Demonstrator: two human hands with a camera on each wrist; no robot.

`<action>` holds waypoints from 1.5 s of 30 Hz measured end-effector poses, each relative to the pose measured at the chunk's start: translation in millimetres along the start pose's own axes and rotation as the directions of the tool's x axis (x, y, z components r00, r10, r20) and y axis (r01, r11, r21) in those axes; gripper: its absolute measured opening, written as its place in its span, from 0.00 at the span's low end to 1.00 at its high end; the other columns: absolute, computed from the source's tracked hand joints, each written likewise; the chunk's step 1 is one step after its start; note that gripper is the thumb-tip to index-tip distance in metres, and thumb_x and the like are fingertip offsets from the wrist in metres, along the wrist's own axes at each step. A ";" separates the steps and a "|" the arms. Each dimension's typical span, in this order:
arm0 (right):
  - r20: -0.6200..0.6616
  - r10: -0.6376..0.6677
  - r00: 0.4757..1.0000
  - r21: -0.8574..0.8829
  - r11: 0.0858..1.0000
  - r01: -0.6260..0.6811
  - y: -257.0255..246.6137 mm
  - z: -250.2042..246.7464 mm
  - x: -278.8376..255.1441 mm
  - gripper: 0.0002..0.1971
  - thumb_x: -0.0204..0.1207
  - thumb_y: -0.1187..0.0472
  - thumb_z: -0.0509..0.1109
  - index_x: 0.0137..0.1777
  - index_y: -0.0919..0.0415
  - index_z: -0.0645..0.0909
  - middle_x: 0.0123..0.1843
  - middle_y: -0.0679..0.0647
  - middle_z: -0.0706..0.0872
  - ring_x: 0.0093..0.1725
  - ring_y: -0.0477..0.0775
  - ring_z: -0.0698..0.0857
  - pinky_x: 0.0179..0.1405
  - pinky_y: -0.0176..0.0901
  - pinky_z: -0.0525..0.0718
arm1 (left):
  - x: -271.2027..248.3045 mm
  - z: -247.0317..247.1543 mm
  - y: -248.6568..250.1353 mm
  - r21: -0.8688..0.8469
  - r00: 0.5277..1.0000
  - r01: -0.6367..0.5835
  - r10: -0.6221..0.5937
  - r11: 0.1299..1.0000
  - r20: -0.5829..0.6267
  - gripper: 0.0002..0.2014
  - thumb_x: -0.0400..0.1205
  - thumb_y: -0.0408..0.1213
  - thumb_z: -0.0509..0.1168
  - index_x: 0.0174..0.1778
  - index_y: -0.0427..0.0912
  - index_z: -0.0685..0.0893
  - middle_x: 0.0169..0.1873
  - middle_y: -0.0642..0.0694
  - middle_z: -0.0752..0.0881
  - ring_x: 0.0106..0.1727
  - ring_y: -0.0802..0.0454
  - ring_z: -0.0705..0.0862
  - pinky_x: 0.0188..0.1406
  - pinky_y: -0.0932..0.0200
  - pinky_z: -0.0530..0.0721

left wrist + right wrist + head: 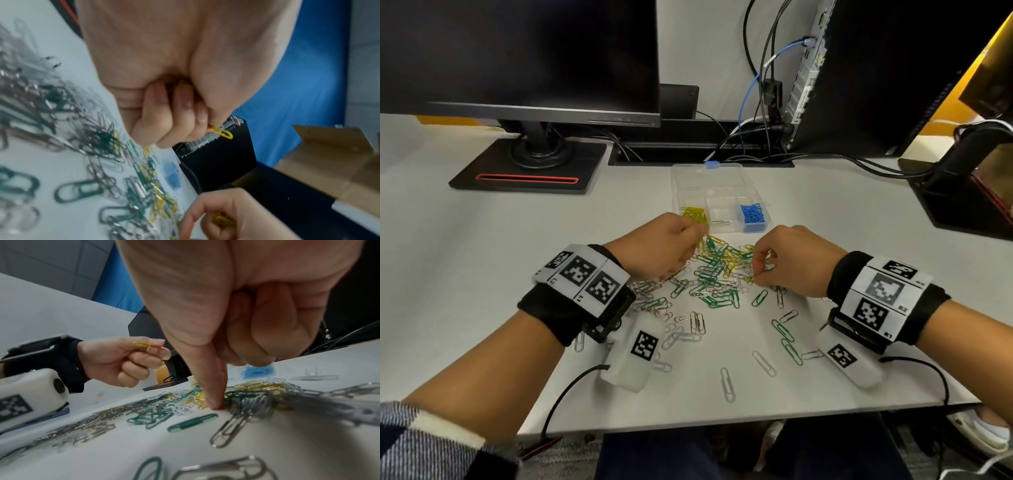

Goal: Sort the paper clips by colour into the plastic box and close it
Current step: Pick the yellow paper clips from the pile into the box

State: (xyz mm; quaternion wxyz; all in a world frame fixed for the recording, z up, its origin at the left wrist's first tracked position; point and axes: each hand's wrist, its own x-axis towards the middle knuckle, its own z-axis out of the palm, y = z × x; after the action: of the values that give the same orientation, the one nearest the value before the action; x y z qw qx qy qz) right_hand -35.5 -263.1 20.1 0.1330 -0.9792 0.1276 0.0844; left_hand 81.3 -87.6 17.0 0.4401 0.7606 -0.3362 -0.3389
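At the table's (pixel 482 240) centre, a mixed heap of paper clips (pixel 717 274) is spread between the two hands. A yellow clip (pixel 223 132) is pinched by the left hand (pixel 661 248) between thumb and forefinger, the other fingers curled in. The right hand (pixel 791 260) is lowered onto the heap, thumb and forefinger tips closed on the table among yellow clips; whether a clip is actually gripped cannot be told, though yellow is glimpsed by its fingers in the left wrist view. The plastic box (pixel 717 198) lies open at twelve o'clock from the heap, its long axis running nine to three, lid folded back. Yellow clips (pixel 695 215) are held in its nine-o'clock compartment, blue clips (pixel 753 214) in its three-o'clock one. The yellow compartment lies just beyond the left hand, at about one o'clock from it, so that hand is judged the nearer for the drop.
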 end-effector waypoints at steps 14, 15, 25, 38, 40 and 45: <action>-0.069 0.011 0.998 0.070 0.998 -0.006 7.1 1.1 -2.2 0.02 0.77 0.58 0.71 0.46 0.49 0.83 0.41 0.42 0.76 0.44 0.47 0.73 0.38 0.33 0.69 | 2.6 -6.6 -1.8 -0.533 0.997 0.080 -0.060 0.842 0.054 0.14 0.90 0.44 0.50 0.38 0.47 0.65 0.22 0.54 0.59 0.19 0.60 0.55 0.16 0.67 0.52; -0.086 0.000 0.996 0.070 0.998 0.006 6.6 0.1 -3.2 0.03 0.77 0.58 0.71 0.46 0.48 0.82 0.39 0.41 0.74 0.41 0.45 0.72 0.34 0.31 0.67 | 2.4 -6.6 -1.7 -0.527 0.996 0.084 -0.065 0.846 0.056 0.14 0.90 0.44 0.50 0.38 0.47 0.64 0.21 0.54 0.60 0.19 0.60 0.55 0.16 0.68 0.53; -0.018 -0.097 0.995 0.004 0.995 0.097 -5.1 1.8 -2.5 0.03 0.76 0.58 0.72 0.46 0.49 0.86 0.34 0.37 0.73 0.34 0.40 0.73 0.27 0.26 0.65 | 0.8 -4.9 -1.0 -0.567 0.993 0.121 -0.099 0.815 0.069 0.16 0.91 0.44 0.49 0.36 0.46 0.66 0.22 0.53 0.60 0.18 0.61 0.55 0.14 0.70 0.53; 0.052 0.064 0.997 0.742 0.665 -0.081 12.8 -7.4 -8.4 0.11 0.81 0.62 0.66 0.36 0.58 0.74 0.24 0.49 0.69 0.19 0.45 0.63 0.17 0.35 0.64 | 4.1 -4.3 -5.7 -0.772 0.985 0.174 -0.103 0.611 0.140 0.14 0.90 0.41 0.51 0.39 0.43 0.70 0.24 0.51 0.71 0.17 0.61 0.60 0.13 0.70 0.58; 0.206 0.000 0.979 0.974 0.093 -0.205 22.8 -8.2 -11.2 0.14 0.79 0.62 0.60 0.33 0.54 0.63 0.26 0.47 0.57 0.21 0.45 0.54 0.16 0.35 0.54 | 5.1 -3.7 -5.8 -0.782 0.984 0.177 -0.114 0.598 0.135 0.14 0.90 0.39 0.50 0.38 0.43 0.69 0.24 0.49 0.75 0.15 0.61 0.60 0.12 0.70 0.57; 0.197 -0.370 0.908 0.687 -0.608 -0.397 37.3 3.0 -13.0 0.05 0.72 0.60 0.56 0.38 0.55 0.62 0.28 0.48 0.62 0.24 0.47 0.59 0.21 0.39 0.62 | 6.0 -2.7 -6.3 -0.805 0.984 0.177 -0.128 0.566 0.126 0.12 0.87 0.35 0.51 0.37 0.42 0.68 0.27 0.46 0.80 0.14 0.61 0.59 0.12 0.69 0.56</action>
State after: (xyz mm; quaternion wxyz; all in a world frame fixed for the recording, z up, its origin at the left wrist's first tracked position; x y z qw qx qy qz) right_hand -58.5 -294.1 10.9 0.9553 -0.2400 0.1139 0.1300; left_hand 88.2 -88.9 11.0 0.6993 0.4912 -0.0885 -0.5117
